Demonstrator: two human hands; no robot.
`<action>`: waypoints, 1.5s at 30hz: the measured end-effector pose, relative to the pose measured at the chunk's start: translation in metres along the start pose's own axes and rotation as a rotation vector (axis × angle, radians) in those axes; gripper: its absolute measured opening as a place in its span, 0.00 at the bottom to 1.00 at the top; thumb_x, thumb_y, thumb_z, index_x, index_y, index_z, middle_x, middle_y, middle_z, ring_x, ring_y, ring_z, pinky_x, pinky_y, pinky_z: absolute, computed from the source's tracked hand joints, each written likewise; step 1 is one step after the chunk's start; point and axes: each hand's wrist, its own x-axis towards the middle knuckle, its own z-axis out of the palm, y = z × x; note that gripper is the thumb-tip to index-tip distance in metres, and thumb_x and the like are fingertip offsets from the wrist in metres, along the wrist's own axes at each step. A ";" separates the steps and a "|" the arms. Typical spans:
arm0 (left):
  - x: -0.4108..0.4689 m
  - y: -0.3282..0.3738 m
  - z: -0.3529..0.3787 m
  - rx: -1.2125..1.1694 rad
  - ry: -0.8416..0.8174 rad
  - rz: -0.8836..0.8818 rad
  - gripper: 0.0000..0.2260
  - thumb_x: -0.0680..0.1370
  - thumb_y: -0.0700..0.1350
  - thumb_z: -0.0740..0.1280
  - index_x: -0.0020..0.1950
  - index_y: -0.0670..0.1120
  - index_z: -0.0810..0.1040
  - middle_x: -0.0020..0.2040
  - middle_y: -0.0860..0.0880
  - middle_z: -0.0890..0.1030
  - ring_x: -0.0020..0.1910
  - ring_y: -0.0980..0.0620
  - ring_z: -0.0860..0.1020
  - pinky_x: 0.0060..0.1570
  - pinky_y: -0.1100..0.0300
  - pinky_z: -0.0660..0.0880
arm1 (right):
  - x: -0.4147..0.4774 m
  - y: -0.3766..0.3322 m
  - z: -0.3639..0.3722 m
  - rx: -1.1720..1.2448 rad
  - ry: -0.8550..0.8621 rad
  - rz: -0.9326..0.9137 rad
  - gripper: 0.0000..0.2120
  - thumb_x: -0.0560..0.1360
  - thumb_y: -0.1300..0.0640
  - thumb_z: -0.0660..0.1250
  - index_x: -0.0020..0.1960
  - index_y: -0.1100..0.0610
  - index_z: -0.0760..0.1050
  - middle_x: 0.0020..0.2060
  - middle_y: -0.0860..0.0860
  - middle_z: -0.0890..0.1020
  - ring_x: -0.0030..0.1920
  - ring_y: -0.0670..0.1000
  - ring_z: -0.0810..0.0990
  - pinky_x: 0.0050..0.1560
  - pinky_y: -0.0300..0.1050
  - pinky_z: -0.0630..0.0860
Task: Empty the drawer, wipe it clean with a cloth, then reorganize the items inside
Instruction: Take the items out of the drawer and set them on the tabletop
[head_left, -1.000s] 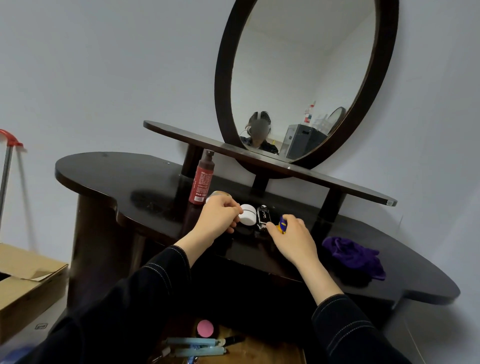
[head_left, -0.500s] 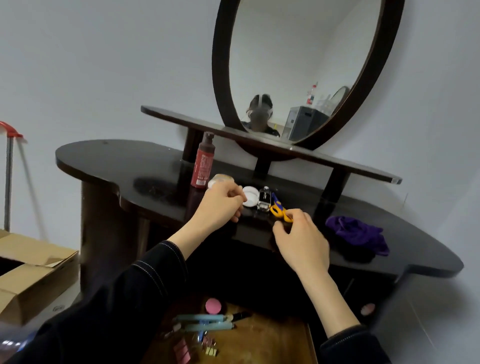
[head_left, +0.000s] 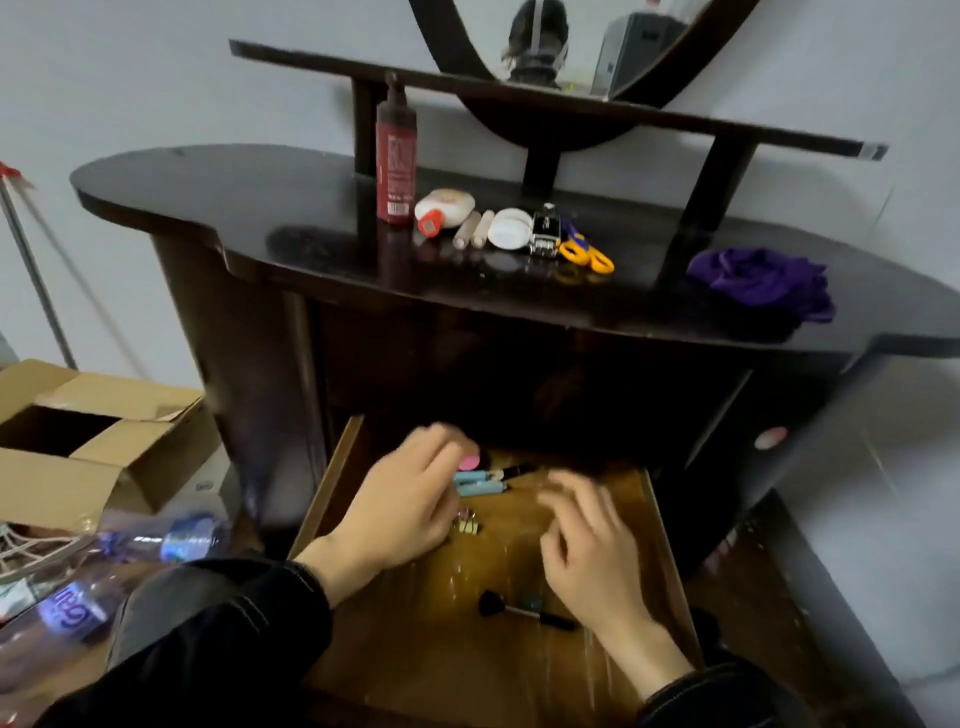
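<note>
since the drawer (head_left: 441, 649) has things in it yet, i judge emptying is the step in hand. the left hand (head_left: 400, 504) lies over the blue tubes (head_left: 480, 482) and pink cap (head_left: 470, 461) at the drawer's twelve o'clock; blur hides whether it grips them. the right hand (head_left: 587, 540) hovers, fingers spread, holding nothing. i'd gather the tubes as one bundle, then send the right to the brush (head_left: 524, 613) at five o'clock. the purple cloth (head_left: 758, 280) lies up at two o'clock.
</note>
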 end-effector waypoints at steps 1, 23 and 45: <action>-0.010 -0.003 0.012 -0.005 -0.148 -0.042 0.13 0.77 0.44 0.61 0.59 0.46 0.78 0.58 0.50 0.77 0.56 0.50 0.76 0.51 0.52 0.78 | -0.007 0.004 0.009 -0.017 -0.106 0.033 0.11 0.78 0.57 0.63 0.59 0.51 0.79 0.60 0.42 0.74 0.55 0.44 0.78 0.45 0.31 0.76; -0.033 -0.019 0.080 -0.343 -0.789 -0.417 0.08 0.80 0.43 0.64 0.53 0.44 0.82 0.50 0.47 0.83 0.49 0.49 0.80 0.50 0.58 0.77 | 0.012 0.001 0.076 0.087 -0.774 0.172 0.09 0.73 0.43 0.68 0.43 0.47 0.74 0.35 0.47 0.80 0.35 0.46 0.79 0.33 0.43 0.74; -0.018 -0.038 0.074 -0.748 0.019 -1.155 0.06 0.83 0.48 0.58 0.55 0.48 0.71 0.43 0.46 0.80 0.29 0.53 0.76 0.27 0.58 0.72 | 0.019 0.021 0.087 0.456 -0.477 0.596 0.07 0.81 0.55 0.65 0.56 0.47 0.78 0.51 0.43 0.81 0.52 0.43 0.80 0.45 0.33 0.73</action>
